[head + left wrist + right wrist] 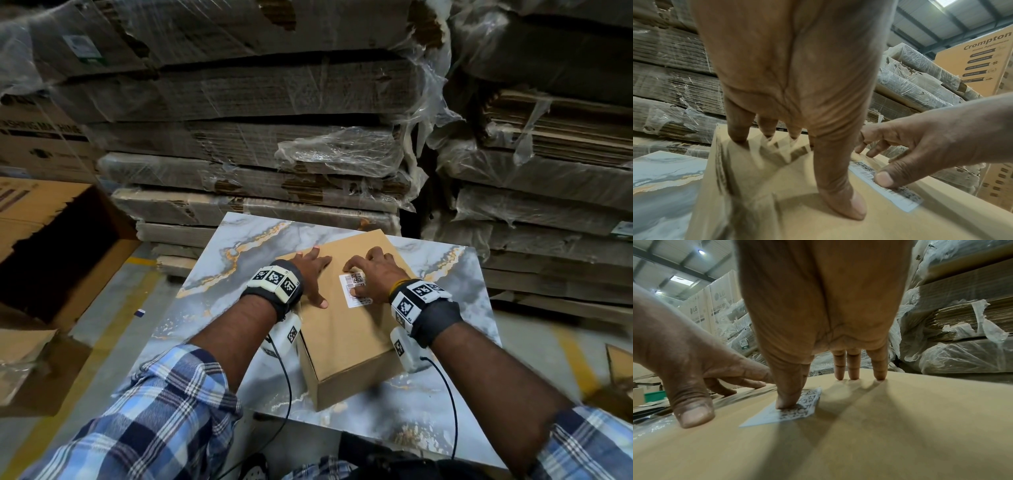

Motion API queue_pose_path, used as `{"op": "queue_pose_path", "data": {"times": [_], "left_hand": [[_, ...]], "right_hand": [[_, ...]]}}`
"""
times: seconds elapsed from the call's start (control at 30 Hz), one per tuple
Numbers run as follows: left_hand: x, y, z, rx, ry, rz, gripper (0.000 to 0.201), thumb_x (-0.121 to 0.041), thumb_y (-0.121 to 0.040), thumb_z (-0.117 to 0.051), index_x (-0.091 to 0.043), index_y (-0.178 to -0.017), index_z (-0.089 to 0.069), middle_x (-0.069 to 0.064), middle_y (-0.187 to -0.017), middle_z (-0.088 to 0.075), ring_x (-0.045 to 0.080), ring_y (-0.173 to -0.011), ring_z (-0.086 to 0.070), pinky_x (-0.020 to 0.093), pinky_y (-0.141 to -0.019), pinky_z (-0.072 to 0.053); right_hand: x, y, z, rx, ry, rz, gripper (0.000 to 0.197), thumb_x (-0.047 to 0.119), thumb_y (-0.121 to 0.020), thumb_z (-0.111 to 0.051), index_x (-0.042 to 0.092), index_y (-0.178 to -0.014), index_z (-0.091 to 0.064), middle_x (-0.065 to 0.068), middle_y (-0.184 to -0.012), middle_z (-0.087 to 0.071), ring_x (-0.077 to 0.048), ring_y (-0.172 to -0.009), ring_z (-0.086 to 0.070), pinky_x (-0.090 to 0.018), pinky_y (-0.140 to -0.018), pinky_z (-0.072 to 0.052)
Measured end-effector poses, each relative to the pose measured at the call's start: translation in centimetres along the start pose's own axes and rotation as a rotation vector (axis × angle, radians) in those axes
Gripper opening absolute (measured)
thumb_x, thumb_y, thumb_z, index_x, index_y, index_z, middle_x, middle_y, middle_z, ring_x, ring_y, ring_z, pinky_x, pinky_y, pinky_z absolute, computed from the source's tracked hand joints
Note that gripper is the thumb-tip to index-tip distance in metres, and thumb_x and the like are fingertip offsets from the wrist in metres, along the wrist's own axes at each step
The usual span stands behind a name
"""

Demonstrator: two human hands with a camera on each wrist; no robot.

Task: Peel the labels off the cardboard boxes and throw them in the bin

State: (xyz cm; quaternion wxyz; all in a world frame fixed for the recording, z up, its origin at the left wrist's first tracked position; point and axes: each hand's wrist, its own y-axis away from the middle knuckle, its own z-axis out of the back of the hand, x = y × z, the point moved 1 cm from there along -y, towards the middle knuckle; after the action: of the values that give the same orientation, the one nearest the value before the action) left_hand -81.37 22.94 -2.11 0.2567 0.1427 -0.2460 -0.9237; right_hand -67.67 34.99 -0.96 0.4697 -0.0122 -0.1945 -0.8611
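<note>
A brown cardboard box (346, 329) lies on the marble-patterned table (219, 274). A white barcode label (354, 291) is stuck flat on its top, right of the middle. My left hand (311, 274) rests on the box top left of the label, fingers straight and spread, thumb (844, 199) pressed down. My right hand (371, 274) stands over the label with its thumb (788, 397) pressing on the label (772, 415) and its other fingertips (853, 374) on the cardboard beyond it. The label (906, 198) shows no lifted corner.
Plastic-wrapped stacks of flattened cardboard (257, 154) rise just behind the table. A large open carton (58, 240) stands on the floor at the left. A green container (653, 395) is far off at the left in the right wrist view. The table's near edge is by my body.
</note>
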Motion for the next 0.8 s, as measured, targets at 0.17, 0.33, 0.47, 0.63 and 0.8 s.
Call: {"op": "queue_pose_path", "data": {"times": [0.17,0.33,0.47,0.63,0.8], "left_hand": [[-0.02,0.11,-0.02,0.001,0.003,0.003,0.119,-0.047,-0.073,-0.083,-0.031,-0.158,-0.003,0.001,-0.166,0.012,0.036,-0.152,-0.001,0.057,-0.119,-0.021],[-0.10,0.34,0.17,0.002,0.011,-0.004,0.118,-0.045,-0.074,-0.083,-0.030,-0.159,-0.004,0.002,-0.166,0.011,0.036,-0.152,-0.001,0.056,-0.119,-0.020],[-0.14,0.38,0.12,-0.001,0.012,-0.001,0.118,-0.045,-0.073,-0.084,-0.030,-0.158,-0.004,0.002,-0.166,0.011,0.036,-0.152,-0.001,0.056,-0.119,-0.021],[-0.27,0.53,0.24,0.001,0.017,-0.003,0.118,-0.044,-0.074,-0.084,-0.029,-0.159,-0.004,0.002,-0.166,0.011,0.036,-0.152,-0.001,0.055,-0.120,-0.020],[-0.27,0.56,0.22,-0.001,0.032,-0.003,0.118,-0.043,-0.074,-0.084,-0.030,-0.159,-0.004,0.001,-0.166,0.012,0.034,-0.152,-0.001,0.055,-0.120,-0.020]], "right_hand": [[-0.04,-0.08,-0.02,-0.003,-0.009,0.001,0.041,0.034,-0.086,-0.073,0.039,-0.122,-0.054,-0.006,-0.136,-0.034,-0.029,-0.125,-0.036,-0.048,-0.102,-0.043],[-0.14,0.01,-0.06,-0.008,-0.012,0.014,0.041,0.034,-0.086,-0.073,0.038,-0.122,-0.053,-0.007,-0.136,-0.034,-0.029,-0.125,-0.037,-0.047,-0.102,-0.043],[-0.16,0.11,-0.15,-0.019,-0.012,0.015,0.041,0.035,-0.086,-0.072,0.039,-0.122,-0.053,-0.006,-0.137,-0.034,-0.029,-0.126,-0.037,-0.046,-0.102,-0.043],[-0.33,0.18,-0.07,-0.003,-0.021,0.021,0.044,0.035,-0.085,-0.074,0.038,-0.124,-0.053,-0.007,-0.139,-0.033,-0.029,-0.127,-0.037,-0.046,-0.104,-0.042],[-0.49,0.22,-0.18,-0.004,-0.018,0.023,0.048,0.035,-0.085,-0.074,0.039,-0.127,-0.052,-0.007,-0.141,-0.032,-0.029,-0.128,-0.036,-0.047,-0.104,-0.042]]}}
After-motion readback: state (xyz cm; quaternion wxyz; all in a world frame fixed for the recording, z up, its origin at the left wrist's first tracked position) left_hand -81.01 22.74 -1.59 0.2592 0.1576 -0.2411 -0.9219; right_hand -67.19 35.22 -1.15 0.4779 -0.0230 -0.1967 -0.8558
